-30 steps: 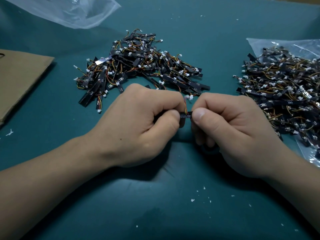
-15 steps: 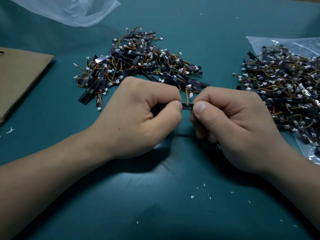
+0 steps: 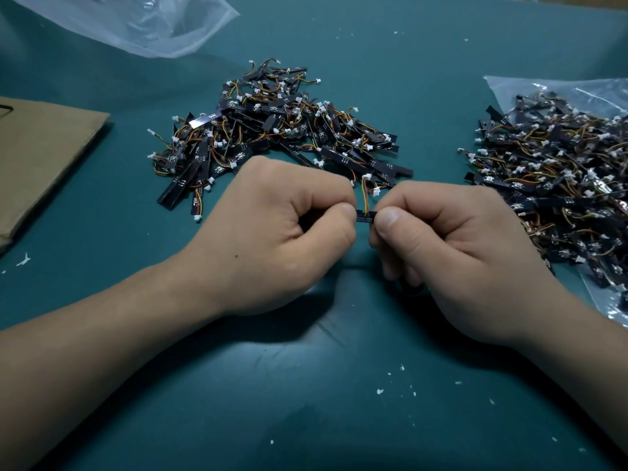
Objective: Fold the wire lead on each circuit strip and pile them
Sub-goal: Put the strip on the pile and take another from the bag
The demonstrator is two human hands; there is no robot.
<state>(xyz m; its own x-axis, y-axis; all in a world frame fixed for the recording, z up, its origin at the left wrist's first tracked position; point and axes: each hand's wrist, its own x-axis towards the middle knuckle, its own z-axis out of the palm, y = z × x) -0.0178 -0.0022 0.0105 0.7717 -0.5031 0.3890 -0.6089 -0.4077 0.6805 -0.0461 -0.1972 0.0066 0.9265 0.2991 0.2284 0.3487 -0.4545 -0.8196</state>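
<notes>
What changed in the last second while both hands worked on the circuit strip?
The wire lead rose: a second ago it lay tucked against the left forefinger, now it stands upright from the circuit strip between the two thumbs. The left hand and right hand edged slightly toward the middle pile. Both keep their grip on the circuit strip; the middle pile and right pile stayed put.

— Where is the circuit strip (image 3: pixel 365 217)?
— Held level, pinched at each end by the left hand (image 3: pixel 282 239) and the right hand (image 3: pixel 452 253); only a short black middle part shows
— And its wire lead (image 3: pixel 365 198)?
— Red and yellow strands stand upright from the strip, ending in a white connector (image 3: pixel 367 176)
— The other strips?
— A loose pile (image 3: pixel 278 130) lies on the desk (image 3: pixel 339 385) just beyond the hands; a bigger heap (image 3: pixel 560 171) lies at the right
</notes>
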